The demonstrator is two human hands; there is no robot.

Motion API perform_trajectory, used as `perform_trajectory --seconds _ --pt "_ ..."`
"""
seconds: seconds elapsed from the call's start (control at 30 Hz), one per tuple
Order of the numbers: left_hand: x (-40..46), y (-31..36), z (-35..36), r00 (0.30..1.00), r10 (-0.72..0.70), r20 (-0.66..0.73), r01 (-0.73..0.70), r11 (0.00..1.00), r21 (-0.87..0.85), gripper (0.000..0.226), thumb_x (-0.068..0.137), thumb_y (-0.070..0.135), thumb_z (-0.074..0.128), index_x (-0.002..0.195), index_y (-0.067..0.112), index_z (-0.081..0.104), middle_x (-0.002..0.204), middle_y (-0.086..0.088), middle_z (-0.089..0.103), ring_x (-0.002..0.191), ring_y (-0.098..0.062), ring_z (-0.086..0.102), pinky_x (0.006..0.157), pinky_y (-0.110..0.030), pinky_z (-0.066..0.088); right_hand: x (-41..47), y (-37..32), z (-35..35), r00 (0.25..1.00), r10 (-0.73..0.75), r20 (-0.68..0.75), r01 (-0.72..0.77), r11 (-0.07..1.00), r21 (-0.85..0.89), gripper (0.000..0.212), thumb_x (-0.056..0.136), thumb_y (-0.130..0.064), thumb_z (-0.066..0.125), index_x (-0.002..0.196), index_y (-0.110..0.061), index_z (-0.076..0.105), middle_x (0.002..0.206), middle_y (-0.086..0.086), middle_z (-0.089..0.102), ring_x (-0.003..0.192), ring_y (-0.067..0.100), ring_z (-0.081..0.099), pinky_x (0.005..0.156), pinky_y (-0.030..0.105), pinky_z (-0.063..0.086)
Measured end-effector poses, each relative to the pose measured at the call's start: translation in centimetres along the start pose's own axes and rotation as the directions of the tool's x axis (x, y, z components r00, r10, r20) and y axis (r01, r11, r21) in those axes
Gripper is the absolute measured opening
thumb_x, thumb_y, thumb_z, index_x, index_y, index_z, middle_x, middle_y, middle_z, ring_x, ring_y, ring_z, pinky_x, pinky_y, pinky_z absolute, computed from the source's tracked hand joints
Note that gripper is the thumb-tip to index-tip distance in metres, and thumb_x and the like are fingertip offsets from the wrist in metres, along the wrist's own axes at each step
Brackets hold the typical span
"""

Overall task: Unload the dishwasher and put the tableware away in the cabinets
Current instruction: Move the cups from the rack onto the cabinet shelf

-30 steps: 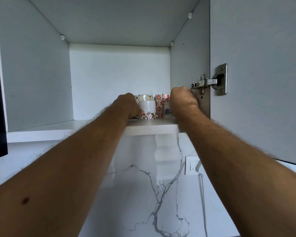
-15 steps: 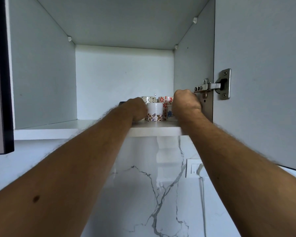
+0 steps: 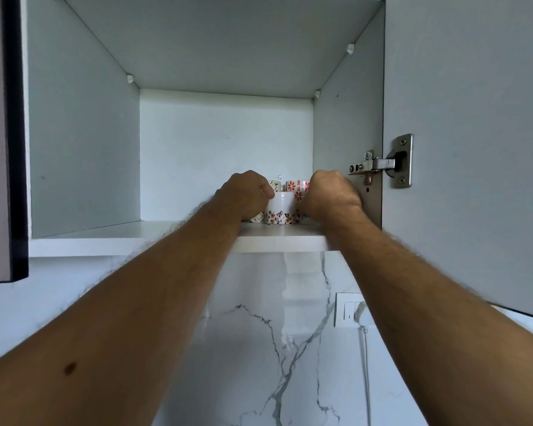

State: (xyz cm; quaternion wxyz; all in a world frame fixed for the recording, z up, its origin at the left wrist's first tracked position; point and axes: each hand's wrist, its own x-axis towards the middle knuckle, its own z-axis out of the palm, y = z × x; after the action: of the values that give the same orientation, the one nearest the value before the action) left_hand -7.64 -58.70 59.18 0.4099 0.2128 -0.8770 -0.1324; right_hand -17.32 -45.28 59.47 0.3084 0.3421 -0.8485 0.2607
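At shelf (image 3: 136, 238) right end, upright cups (image 3: 279, 210); left hand (image 3: 243, 195) and right hand (image 3: 331, 193) curled, grip hidden; no readable writing.

Cups (image 3: 279, 209) on cabinet shelf (image 3: 136, 233) — between both hands, door hinge (image 3: 379, 164) right.

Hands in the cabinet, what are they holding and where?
Left hand touches the white floral mug near its rim. Right hand is curled beside the red-flowered mugs; its grip is hidden.

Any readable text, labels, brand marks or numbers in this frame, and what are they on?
None can be read.
Mugs on the cabinet shelf: flower and geometric patterns only, no words.
Door hinge: any stamp is too small to tell.
Wall switch: no legible marking.
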Motion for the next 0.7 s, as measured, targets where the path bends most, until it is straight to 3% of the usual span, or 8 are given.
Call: perform_trajectory --seconds 0.1,0.23,0.33,0.4,0.5,0.57,0.7 --pt "0.0 0.1 0.0 0.999 -0.006 -0.041 0.007 0.999 0.039 0.021 0.084 0.013 0.058 0.089 0.028 0.072 0.106 -0.002 0.070 0.102 -0.024 0.064 0.090 -0.033 0.052 0.0 0.2 0.7 0.993 0.021 0.120 -0.032 0.996 0.088 0.034 0.083 -0.029 0.067 0.111 -0.011 0.065 0.112 0.009 0.066 0.100 0.029 0.063 0.081 0.031 0.050" --pt "-0.3 0.2 -0.3 0.997 -0.039 -0.072 0.044 0.997 0.070 0.015 0.086 0.018 0.060 0.093 0.022 0.072 0.104 -0.005 0.069 0.098 -0.027 0.064 0.087 -0.034 0.053 -0.4 0.6 0.7 0.947 -0.005 0.321 -0.006 0.999 0.034 0.037 0.090 -0.026 0.058 0.122 -0.010 0.061 0.125 0.009 0.062 0.111 0.026 0.060 0.082 0.029 0.043" --pt "-0.4 0.3 -0.5 0.995 -0.062 -0.081 0.066 0.997 0.047 0.011 0.084 0.035 0.064 0.088 0.025 0.068 0.087 0.005 0.073 0.089 -0.019 0.066 0.085 -0.036 0.053 -0.5 0.6 0.0 0.916 0.010 0.402 -0.004 1.000 -0.015 0.039 0.094 -0.030 0.054 0.127 -0.011 0.057 0.128 0.009 0.060 0.112 0.026 0.057 0.080 0.029 0.040" --pt "-0.5 0.3 -0.5 0.996 -0.065 -0.063 0.067 0.997 0.031 0.017 0.087 0.040 0.056 0.086 0.025 0.065 0.078 0.005 0.073 0.084 -0.020 0.069 0.084 -0.038 0.054 -0.6 0.4 -0.1 0.902 0.004 0.431 0.018 0.999 -0.046 0.040 0.096 -0.032 0.051 0.130 -0.011 0.057 0.131 0.010 0.058 0.116 0.026 0.056 0.083 0.030 0.040" --pt "-0.7 0.6 -0.4 0.993 -0.044 -0.105 0.050 0.997 0.060 0.014 0.090 0.027 0.051 0.095 0.033 0.063 0.100 0.001 0.071 0.096 -0.026 0.066 0.089 -0.035 0.050 -1.0 0.0 0.1 0.899 -0.005 0.438 0.031 0.998 -0.052 0.042 0.096 -0.034 0.050 0.131 -0.011 0.055 0.133 0.012 0.057 0.118 0.028 0.056 0.089 0.032 0.042" --pt "-1.2 1.0 -0.6 0.986 -0.028 -0.163 0.041 0.996 0.073 0.031 0.087 0.019 0.052 0.109 0.037 0.062 0.114 0.000 0.067 0.105 -0.028 0.062 0.089 -0.034 0.048 -1.7 -0.2 -0.1 0.906 -0.017 0.423 0.031 0.999 -0.026 0.042 0.094 -0.035 0.050 0.129 -0.013 0.054 0.130 0.011 0.058 0.116 0.028 0.056 0.092 0.032 0.043" --pt "-2.8 1.9 -1.2 0.977 0.025 -0.211 -0.017 0.999 0.039 0.040 0.084 0.023 0.047 0.118 0.042 0.056 0.117 -0.001 0.067 0.108 -0.029 0.061 0.093 -0.041 0.051 -3.1 -0.4 -0.8 0.917 -0.008 0.399 0.016 1.000 -0.014 0.041 0.087 -0.038 0.049 0.122 -0.019 0.057 0.126 0.008 0.061 0.111 0.028 0.058 0.098 0.035 0.046"
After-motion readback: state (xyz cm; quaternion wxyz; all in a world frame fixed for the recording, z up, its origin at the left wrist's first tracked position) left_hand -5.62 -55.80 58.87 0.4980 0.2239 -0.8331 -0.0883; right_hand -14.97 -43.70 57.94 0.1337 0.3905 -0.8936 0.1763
